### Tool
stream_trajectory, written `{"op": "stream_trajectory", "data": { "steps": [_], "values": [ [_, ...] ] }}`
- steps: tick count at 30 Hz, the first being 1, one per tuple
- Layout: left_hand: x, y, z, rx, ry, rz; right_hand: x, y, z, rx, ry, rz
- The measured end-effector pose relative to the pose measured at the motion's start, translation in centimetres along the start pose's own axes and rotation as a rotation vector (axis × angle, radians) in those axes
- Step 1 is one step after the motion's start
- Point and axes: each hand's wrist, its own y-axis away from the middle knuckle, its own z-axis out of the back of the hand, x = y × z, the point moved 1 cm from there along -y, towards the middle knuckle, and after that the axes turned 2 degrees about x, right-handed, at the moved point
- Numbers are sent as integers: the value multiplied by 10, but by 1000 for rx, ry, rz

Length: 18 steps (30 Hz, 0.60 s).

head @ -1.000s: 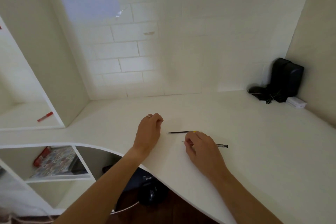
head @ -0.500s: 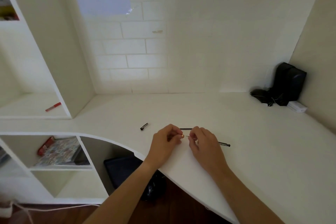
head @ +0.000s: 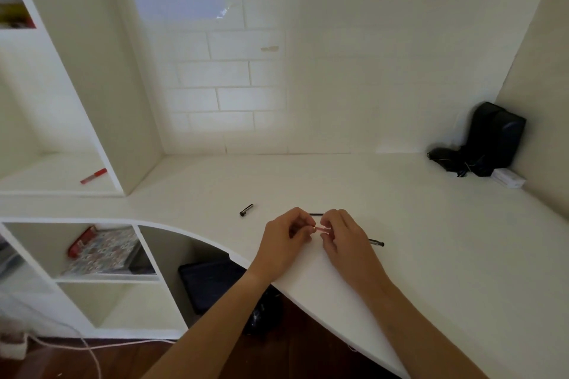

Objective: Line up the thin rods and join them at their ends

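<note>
My left hand [head: 284, 240] and my right hand [head: 343, 237] meet just above the white desk [head: 431, 240]. Between their fingertips they pinch a small thin piece [head: 321, 228], pinkish where it shows; what it is I cannot tell. A thin black refill [head: 316, 214] lies on the desk just behind the hands. A pen barrel [head: 376, 243] sticks out from under my right hand to the right. A black pen cap [head: 246, 210] lies alone to the left of my left hand.
A black speaker with cables [head: 489, 141] and a small white box [head: 508, 179] stand in the back right corner. A red marker [head: 93, 176] lies on the left shelf. Books [head: 101, 251] fill a cubby below. The desk's curved front edge runs under my forearms.
My left hand left the pen cap on the desk and came right to meet my right hand. Both hands now pinch the small piece, closer together than half a second ago.
</note>
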Motion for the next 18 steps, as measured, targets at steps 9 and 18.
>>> {"op": "stream_trajectory", "data": {
  "steps": [9,18],
  "values": [
    [-2,0,4,22,25,3,-3,-1,-4,9,141,45],
    [1,0,4,22,23,3,0,2,-1,-4,135,14]
  ]
}}
